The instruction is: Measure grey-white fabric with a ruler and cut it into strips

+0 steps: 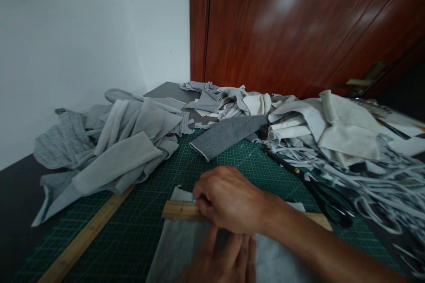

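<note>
A piece of light grey fabric (177,241) lies in front of me on a green cutting mat (139,225). Across its far part rests a wooden ruler (179,210). My right hand (230,199) is closed, low over the ruler's left portion. A small pale bluish tip shows by its fingers; the rest of what it pinches is hidden. Below it, my left hand (221,258) lies with fingers stretched forward on the fabric; its fingertips go out of sight beneath the right hand. The right forearm covers much of the ruler.
Grey cloths (122,141) are heaped at left, over the end of a second wooden ruler (88,232). A folded dark grey piece (229,135) lies ahead. Black scissors (314,185) sit at right, beside cut strips (372,194) and pale fabric (348,126). A wooden door (282,31) stands behind.
</note>
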Demonstrator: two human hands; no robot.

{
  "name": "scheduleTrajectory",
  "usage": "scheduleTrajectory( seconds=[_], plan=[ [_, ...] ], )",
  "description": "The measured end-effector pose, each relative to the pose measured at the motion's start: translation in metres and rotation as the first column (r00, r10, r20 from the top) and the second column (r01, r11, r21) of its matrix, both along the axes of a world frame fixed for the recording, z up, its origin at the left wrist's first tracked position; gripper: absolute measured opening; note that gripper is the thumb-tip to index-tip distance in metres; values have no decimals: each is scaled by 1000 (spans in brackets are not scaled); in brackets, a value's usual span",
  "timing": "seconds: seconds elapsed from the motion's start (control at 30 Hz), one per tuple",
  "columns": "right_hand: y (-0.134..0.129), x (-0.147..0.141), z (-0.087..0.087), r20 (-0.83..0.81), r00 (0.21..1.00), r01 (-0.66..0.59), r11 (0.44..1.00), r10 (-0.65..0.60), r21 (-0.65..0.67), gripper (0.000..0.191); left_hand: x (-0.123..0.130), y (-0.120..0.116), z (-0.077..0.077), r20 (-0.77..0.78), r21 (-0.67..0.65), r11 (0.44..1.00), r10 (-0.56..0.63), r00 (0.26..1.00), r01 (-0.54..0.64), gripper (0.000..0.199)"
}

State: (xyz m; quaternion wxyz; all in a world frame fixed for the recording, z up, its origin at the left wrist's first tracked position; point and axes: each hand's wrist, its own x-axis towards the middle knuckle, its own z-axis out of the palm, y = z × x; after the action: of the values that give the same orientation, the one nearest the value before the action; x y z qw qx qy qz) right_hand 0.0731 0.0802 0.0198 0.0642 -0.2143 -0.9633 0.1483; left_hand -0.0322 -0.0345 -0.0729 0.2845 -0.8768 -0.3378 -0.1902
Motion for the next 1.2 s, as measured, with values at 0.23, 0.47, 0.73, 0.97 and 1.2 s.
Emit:
scheduleTrajectory(
  seconds=[0.23, 0.47, 0.73, 0.97, 1.2],
  plan=[
    [1, 26, 2, 1, 998, 56, 998, -56, -21, 15, 4, 0, -10, -17, 33, 999, 15, 1000, -14, 29],
    [-1, 23, 0, 3, 998, 66, 998, -66, 4, 14, 11, 3, -15, 70, 91, 996, 4, 998, -11, 23],
    [0, 21, -2, -5, 999, 52, 999, -52, 2, 14, 5, 1, 12, 74, 50, 999, -5, 997, 2, 25],
    [-1, 48, -6, -73, 990, 112, 990, -118, -81, 21, 4, -1, 8, -23, 44, 999, -7, 1000, 8, 28],
    [-1, 58, -3, -92, 987, 118, 988, -128, -104, 22, 5, -1, 3, -35, 48, 999, 1, 999, 1, 32]
  ],
)
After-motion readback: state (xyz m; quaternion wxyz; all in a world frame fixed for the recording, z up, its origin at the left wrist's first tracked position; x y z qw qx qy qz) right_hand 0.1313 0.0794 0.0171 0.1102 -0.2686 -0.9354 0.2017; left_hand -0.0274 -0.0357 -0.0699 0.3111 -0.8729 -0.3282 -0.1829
